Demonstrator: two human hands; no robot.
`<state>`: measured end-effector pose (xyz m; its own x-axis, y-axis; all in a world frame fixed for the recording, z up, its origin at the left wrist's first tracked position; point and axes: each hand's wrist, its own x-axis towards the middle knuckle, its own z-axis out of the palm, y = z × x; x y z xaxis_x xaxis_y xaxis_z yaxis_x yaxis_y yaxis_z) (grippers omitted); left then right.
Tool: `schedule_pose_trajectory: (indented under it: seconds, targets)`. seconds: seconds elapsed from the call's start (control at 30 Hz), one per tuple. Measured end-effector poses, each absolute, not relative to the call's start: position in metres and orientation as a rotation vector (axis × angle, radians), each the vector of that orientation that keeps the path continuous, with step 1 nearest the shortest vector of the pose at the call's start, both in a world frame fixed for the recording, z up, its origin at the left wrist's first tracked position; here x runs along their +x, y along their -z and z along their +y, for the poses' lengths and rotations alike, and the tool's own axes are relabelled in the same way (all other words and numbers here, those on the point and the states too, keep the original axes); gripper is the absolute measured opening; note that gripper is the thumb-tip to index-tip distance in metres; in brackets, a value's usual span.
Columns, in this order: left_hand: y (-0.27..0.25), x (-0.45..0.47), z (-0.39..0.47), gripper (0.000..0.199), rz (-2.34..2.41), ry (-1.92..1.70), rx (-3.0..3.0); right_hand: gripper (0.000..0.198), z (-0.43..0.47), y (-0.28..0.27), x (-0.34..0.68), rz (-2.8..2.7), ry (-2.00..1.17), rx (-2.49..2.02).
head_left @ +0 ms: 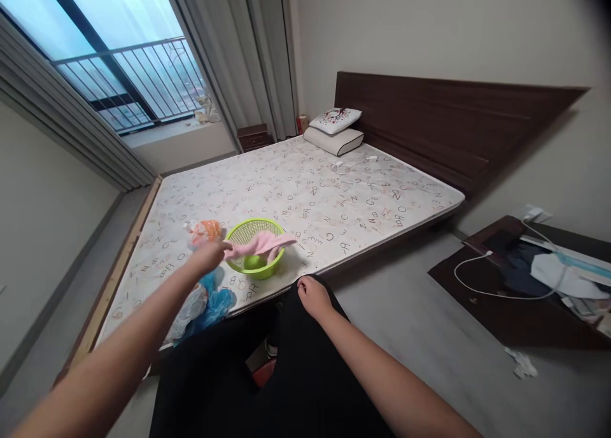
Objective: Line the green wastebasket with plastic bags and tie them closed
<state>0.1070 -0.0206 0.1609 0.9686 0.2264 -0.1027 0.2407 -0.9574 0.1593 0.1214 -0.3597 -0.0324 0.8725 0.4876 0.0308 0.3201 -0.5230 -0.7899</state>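
My left hand [214, 252] reaches out over the bed and is closed on one end of a pink cloth [262, 242]. The cloth stretches across the top of a lime-green plastic basket [258, 274] with perforated sides, and its far end hangs past the right rim. Something green shows at the bottom of the basket under the cloth. My right hand [314, 296] rests in a loose fist on my black-trousered knee, and nothing shows in it. An orange-and-white plastic bag [205, 232] lies beside my left hand. Nearer to me are a blue plastic bag [217, 303] and a whitish one [188, 310].
The bare mattress [267, 183] has a letter print; two pillows [334, 132] and a cable lie near the dark headboard [420, 120]. A dark nightstand [482, 298] at right bears clothes, papers and a white cable. Crumpled tissue [521, 363] lies on the floor.
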Motion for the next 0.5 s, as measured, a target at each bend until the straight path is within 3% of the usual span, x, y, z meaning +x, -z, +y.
schedule_pose_trajectory:
  seconds: [0.07,0.1,0.2,0.27,0.37,0.5]
  targets:
    - [-0.108,0.088,-0.028,0.02,0.521,0.034,2.725,0.018,-0.361,0.033,0.122,-0.588,-0.232,-2.167]
    - [-0.086,0.078,-0.03,0.024,0.663,-0.191,2.599,0.018,-0.361,0.033,0.123,-0.59,-0.225,-2.173]
    - [-0.039,0.058,-0.041,0.066,1.026,-0.501,2.057,0.018,-0.361,0.033,0.123,-0.598,-0.218,-2.204]
    - [-0.023,0.056,-0.05,0.083,1.173,-0.381,1.595,0.018,-0.361,0.032,0.123,-0.609,-0.229,-2.226]
    - [-0.014,0.065,-0.064,0.064,1.138,-0.102,1.028,0.018,-0.359,0.03,0.122,-0.643,-0.237,-2.245]
    - [-0.018,0.069,-0.081,0.044,0.97,-0.029,0.784,0.023,-0.365,0.021,0.117,-0.755,-0.166,-2.224]
